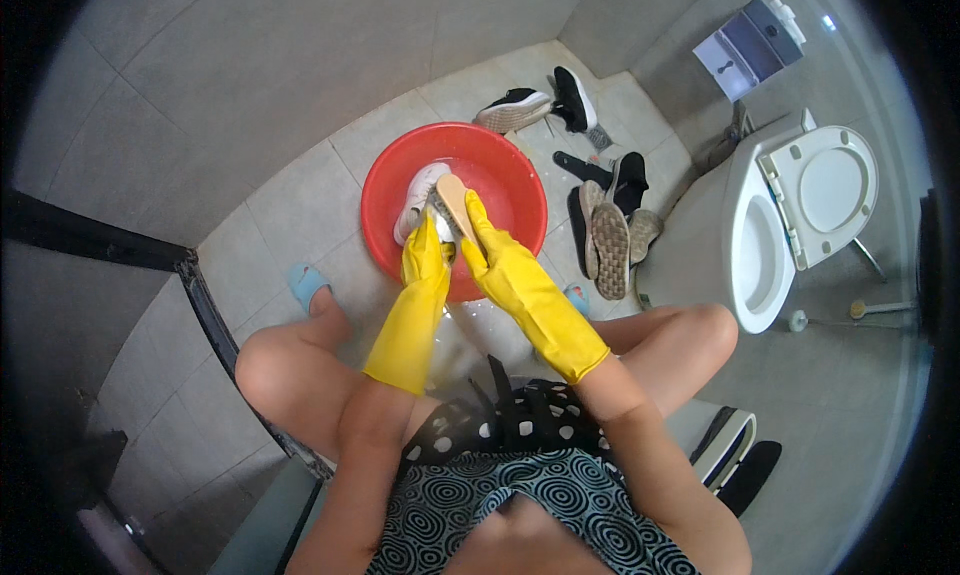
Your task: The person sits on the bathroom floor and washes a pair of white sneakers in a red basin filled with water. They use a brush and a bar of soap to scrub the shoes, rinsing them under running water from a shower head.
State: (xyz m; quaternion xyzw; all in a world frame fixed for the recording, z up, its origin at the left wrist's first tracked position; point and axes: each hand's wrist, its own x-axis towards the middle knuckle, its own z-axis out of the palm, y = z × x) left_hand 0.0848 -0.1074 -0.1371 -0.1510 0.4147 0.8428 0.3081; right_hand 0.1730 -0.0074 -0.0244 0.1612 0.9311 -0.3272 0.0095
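Both my hands wear long yellow rubber gloves above a red plastic basin (525, 192) on the tiled floor. My right hand (495, 256) grips a wooden scrubbing brush (454, 200), its bristles turned towards the left. Beside it, my left hand (427, 256) is closed on a whitish item (442, 228), probably a shoe; the glove and brush hide most of it. A white shoe (421, 188) leans inside the basin at its left, just beyond my left hand. Some water seems to lie in the basin.
Black shoes (574, 100) lie behind the basin. Several more shoes, soles showing (611, 248), lie to its right, near a white toilet (739, 230) with its lid raised. A tissue box (750, 48) hangs on the wall. A bin (724, 440) stands at lower right.
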